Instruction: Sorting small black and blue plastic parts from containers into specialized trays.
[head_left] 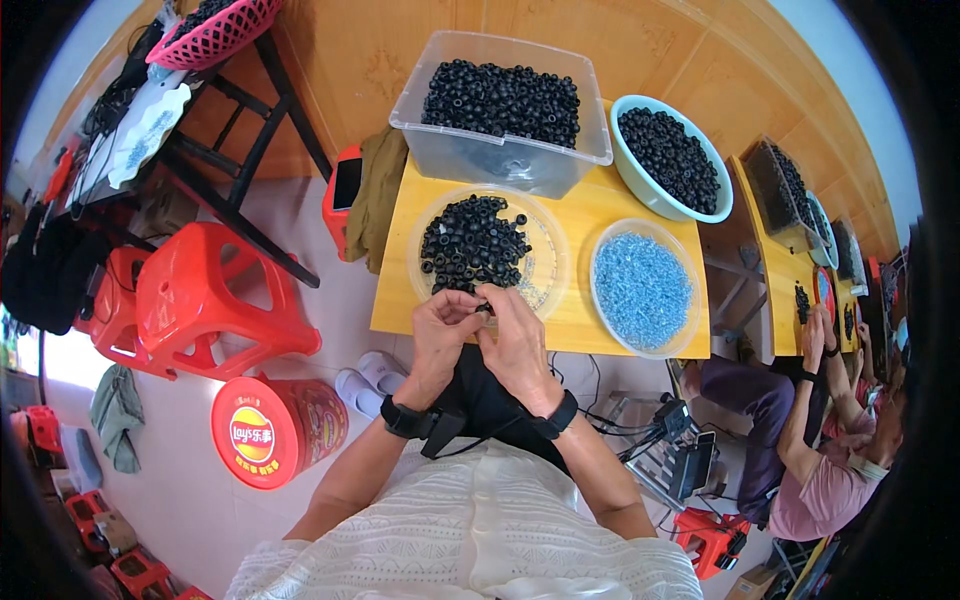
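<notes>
Over the near rim of a round clear tray point(556, 245), my left hand point(443, 338) and my right hand point(518, 342) meet with fingers pinched together. Between their fingertips sits a small black ring-shaped part point(485, 308), mostly covered by the fingers. A heap of similar black parts point(472, 240) fills the left and middle of the tray. To the right, a round clear tub holds many tiny light-blue see-through pieces point(645, 290). Behind the tray stands a clear plastic bin point(480, 165) full of black parts. A pale blue basin point(650, 203) beside it holds more of them.
The yellow wooden table point(393, 295) ends just in front of my body. Red stools point(205, 290), a red round drum point(250, 435) and slippers point(370, 380) are on the floor at left. Cables and a metal stand point(640, 455) are below right. Co-workers point(825, 480) sit farther right.
</notes>
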